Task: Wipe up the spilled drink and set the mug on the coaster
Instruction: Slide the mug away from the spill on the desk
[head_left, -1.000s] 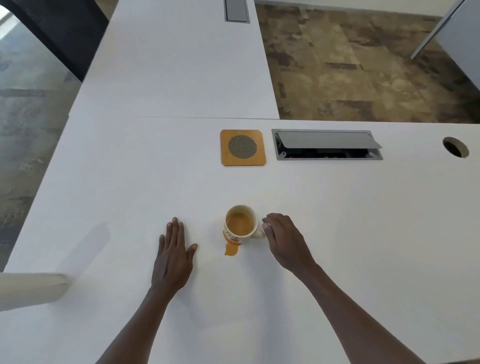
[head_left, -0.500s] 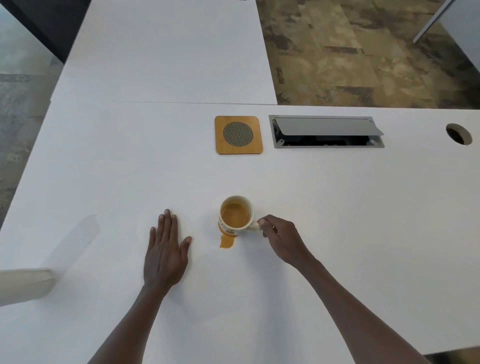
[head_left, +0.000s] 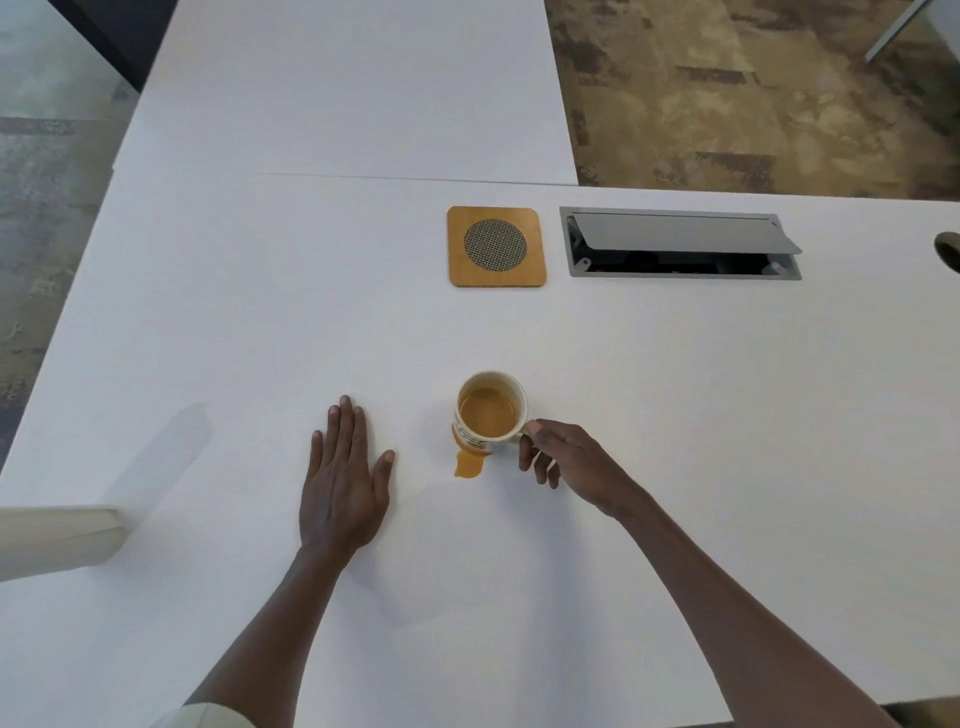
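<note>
A white mug (head_left: 491, 410) holding an orange-brown drink stands upright on the white table (head_left: 208, 322). A small puddle of the same drink (head_left: 467, 464) lies on the table against the mug's near side. My right hand (head_left: 563, 460) is closed on the mug's handle at its right. My left hand (head_left: 345, 480) lies flat on the table, palm down, left of the mug and apart from it. A square wooden coaster (head_left: 496, 246) with a round mesh centre sits farther back, with nothing on it.
An open metal cable hatch (head_left: 680, 244) lies right of the coaster, and a round cable hole (head_left: 948, 249) sits at the far right edge. A pale cream object (head_left: 57, 540) rests at the table's left edge. A second white desk (head_left: 353, 88) adjoins behind.
My right hand has closed its fingers round the mug's handle. The view has shifted, so everything sits a little lower in the frame. My left hand stays flat.
</note>
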